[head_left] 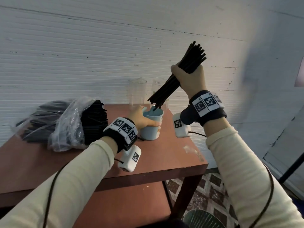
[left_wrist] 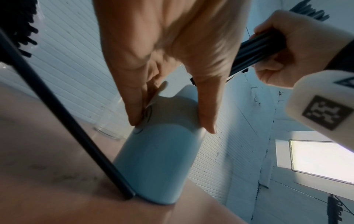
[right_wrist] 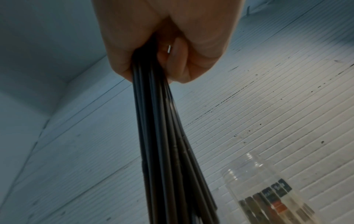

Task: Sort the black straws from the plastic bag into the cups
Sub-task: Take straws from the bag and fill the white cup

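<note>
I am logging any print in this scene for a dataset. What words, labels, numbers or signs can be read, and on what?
No text can be read.
Clear jar: a label with dark panels and pale lettering, too blurred to read.
Blue cup: a printed picture on its side, no legible words.
Wristbands and wrist cameras: black-and-white square marker codes, not letters.

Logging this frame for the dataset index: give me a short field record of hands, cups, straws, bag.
left hand: grips the blue cup near its rim, steadying it upright on the brown table
right hand: grips a bundle of black straws, tilted, lower ends at the blue cup's mouth
clear cups: two, behind the blue cup, apparently no straws in them
plastic bag: on its side at table left, full of black straws
</note>
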Action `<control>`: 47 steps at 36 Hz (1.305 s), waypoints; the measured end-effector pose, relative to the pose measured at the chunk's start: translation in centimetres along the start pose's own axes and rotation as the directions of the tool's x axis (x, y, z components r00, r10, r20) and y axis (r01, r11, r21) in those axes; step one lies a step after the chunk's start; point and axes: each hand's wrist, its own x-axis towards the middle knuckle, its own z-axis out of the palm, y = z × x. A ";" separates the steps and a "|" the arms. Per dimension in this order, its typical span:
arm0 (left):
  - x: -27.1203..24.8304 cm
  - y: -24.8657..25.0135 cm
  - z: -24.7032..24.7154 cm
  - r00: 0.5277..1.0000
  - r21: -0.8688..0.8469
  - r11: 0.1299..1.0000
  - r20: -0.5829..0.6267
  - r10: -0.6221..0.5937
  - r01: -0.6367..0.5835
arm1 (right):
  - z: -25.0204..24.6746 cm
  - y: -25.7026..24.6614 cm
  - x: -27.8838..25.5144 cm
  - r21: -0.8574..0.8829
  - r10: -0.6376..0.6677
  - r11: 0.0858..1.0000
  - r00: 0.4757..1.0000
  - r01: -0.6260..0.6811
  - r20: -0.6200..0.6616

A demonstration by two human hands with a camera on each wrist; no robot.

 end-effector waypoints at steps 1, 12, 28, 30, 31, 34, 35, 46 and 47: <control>0.0 -0.1 0.0 1.000 -0.010 1.000 0.004 -0.001 0.001 | 0.3 0.2 0.1 -0.027 0.002 1.000 1.000 -0.002 0.024; -0.5 0.1 -0.2 1.000 0.015 1.000 -0.013 0.007 -0.007 | 4.8 4.1 0.8 -0.499 0.370 0.852 0.856 -0.159 0.360; -0.9 0.6 -0.4 0.998 -0.001 0.998 0.025 0.066 -0.066 | 4.8 5.0 0.4 -0.589 0.401 0.803 0.815 -0.092 0.419; -1.2 1.0 -0.5 0.995 0.004 0.996 0.039 0.093 -0.094 | 4.6 5.1 0.3 -0.608 0.400 0.790 0.821 -0.084 0.407; -1.3 1.2 -0.5 0.993 0.005 0.994 0.054 0.109 -0.109 | 4.4 5.3 0.3 -0.608 0.400 0.789 0.829 -0.093 0.392; -1.7 1.7 -0.6 0.990 0.008 0.992 0.049 0.129 -0.129 | 3.7 5.4 -0.1 -0.592 0.365 0.799 0.867 -0.105 0.340; -1.8 1.7 -0.6 0.989 0.009 0.991 0.052 0.136 -0.137 | 3.5 5.4 -0.3 -0.596 0.330 0.799 0.887 -0.079 0.325; -2.6 2.2 -2.4 1.000 0.174 0.985 -0.001 0.020 -0.019 | 2.9 2.3 -4.2 -0.279 -0.023 0.953 0.945 0.120 0.326; -2.7 2.3 -3.1 0.999 0.217 0.976 -0.019 0.034 -0.029 | 3.1 2.1 -4.6 -0.277 -0.006 0.954 0.928 0.117 0.372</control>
